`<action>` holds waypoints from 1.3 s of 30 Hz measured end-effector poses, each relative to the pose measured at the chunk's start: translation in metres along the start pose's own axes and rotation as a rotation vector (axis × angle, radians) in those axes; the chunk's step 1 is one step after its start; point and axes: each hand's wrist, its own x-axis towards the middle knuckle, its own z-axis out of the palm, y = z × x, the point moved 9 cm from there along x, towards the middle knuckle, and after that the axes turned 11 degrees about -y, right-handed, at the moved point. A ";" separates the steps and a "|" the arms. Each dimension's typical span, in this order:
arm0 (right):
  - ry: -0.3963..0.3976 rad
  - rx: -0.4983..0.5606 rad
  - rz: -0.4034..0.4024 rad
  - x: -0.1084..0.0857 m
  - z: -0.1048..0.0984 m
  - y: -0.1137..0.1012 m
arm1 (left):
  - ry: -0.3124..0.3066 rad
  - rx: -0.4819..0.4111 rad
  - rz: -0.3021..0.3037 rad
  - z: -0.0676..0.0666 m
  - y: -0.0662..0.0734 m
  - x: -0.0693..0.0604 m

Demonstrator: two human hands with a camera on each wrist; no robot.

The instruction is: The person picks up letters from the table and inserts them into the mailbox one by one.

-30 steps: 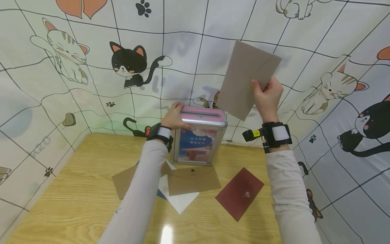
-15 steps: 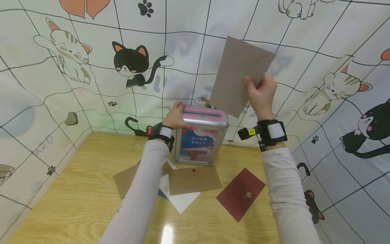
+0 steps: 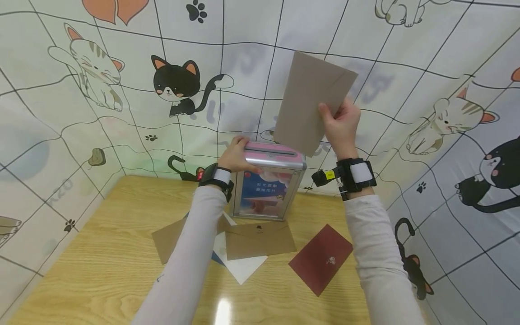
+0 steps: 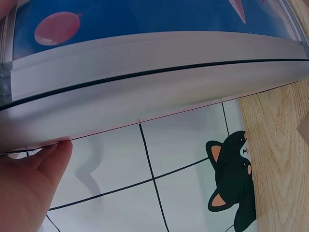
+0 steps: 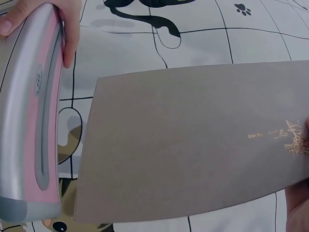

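A silver-framed slotted box (image 3: pixel 266 194) with a pink top and a clear front over a blue printed card stands upright on the table. My left hand (image 3: pixel 234 155) grips its upper left edge, thumb in front and fingers behind, as the right wrist view confirms. My right hand (image 3: pixel 343 122) pinches a grey-brown envelope (image 3: pixel 304 99) by its right side. Tilted, the envelope hangs above the box's right end, its lower edge near the slot (image 3: pixel 271 151). Gold print (image 5: pixel 292 137) marks its other face. In the right wrist view, the envelope and box look apart.
Brown envelopes (image 3: pixel 260 239) overlap a white one (image 3: pixel 241 268) and a blue one in front of the box. To their right lies a dark red envelope (image 3: pixel 321 259). A cat-print sheet (image 3: pixel 134 90) walls the wooden table (image 3: pixel 101 266) behind and at the sides.
My right hand has moved left with the envelope, bringing it over the right end of the box. My left hand keeps its grip, and the envelopes on the table stay put.
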 end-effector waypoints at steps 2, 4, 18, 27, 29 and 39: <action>-0.017 0.001 0.025 0.000 0.005 0.002 | -0.002 0.003 0.000 0.000 -0.001 0.001; -0.034 0.002 0.045 -0.001 0.009 0.004 | -0.003 0.005 0.000 0.000 0.000 0.001; -0.051 0.020 0.036 -0.002 0.017 0.008 | 0.003 0.000 0.014 0.000 -0.001 0.001; -0.097 0.021 0.072 -0.005 0.026 0.000 | 0.010 -0.011 0.035 0.002 -0.005 0.004; -0.104 0.017 0.084 -0.007 0.027 -0.005 | 0.012 -0.012 0.038 0.002 -0.005 0.005; -0.104 0.028 0.132 -0.006 0.030 0.025 | 0.016 -0.011 0.041 0.002 -0.004 0.004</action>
